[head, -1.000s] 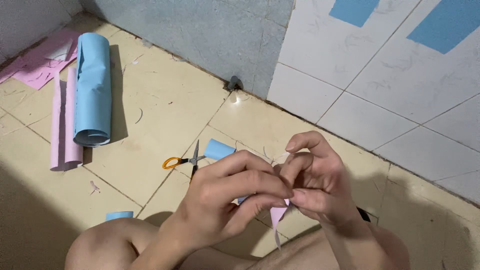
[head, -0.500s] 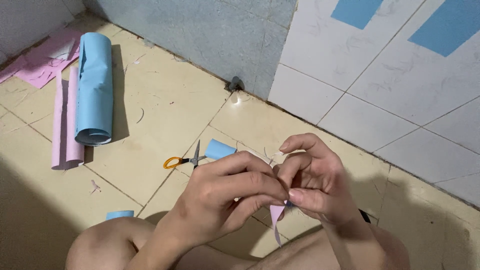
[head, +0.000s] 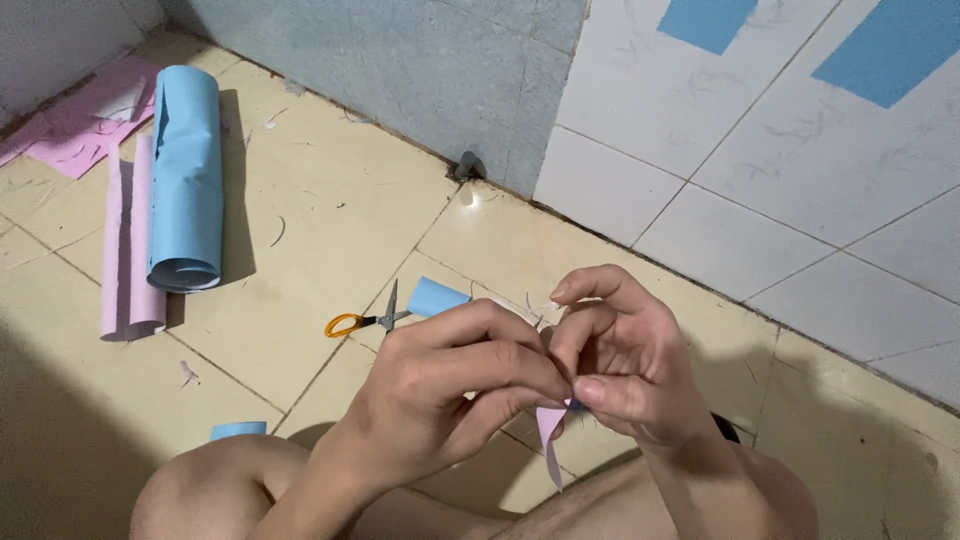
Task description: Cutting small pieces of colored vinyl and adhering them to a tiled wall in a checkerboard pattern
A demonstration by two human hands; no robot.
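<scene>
Both hands meet above the person's bare knees, over the tiled floor (head: 330, 230). The left hand (head: 440, 400) has its grip pinched together, thumb and forefinger closed on the top of a small pink paper strip (head: 549, 440). The right hand (head: 625, 375) closes its own fingertips on the same piece from the other side, so the two grips touch at the paper. The strip hangs down from that pinch, its pointed tail dangling just below the fingers; a speck of blue shows at the pinch itself, too small to make out.

On the floor just beyond the left hand lie orange-handled scissors (head: 365, 321), beside a small blue paper roll (head: 437, 297). Toward the far left edge of the floor rest a large blue paper roll (head: 187, 180), a pink paper roll (head: 130, 245) alongside it, and pink scraps (head: 85, 125) near the wall corner. A small blue paper piece (head: 238, 430) lies by the left knee.
</scene>
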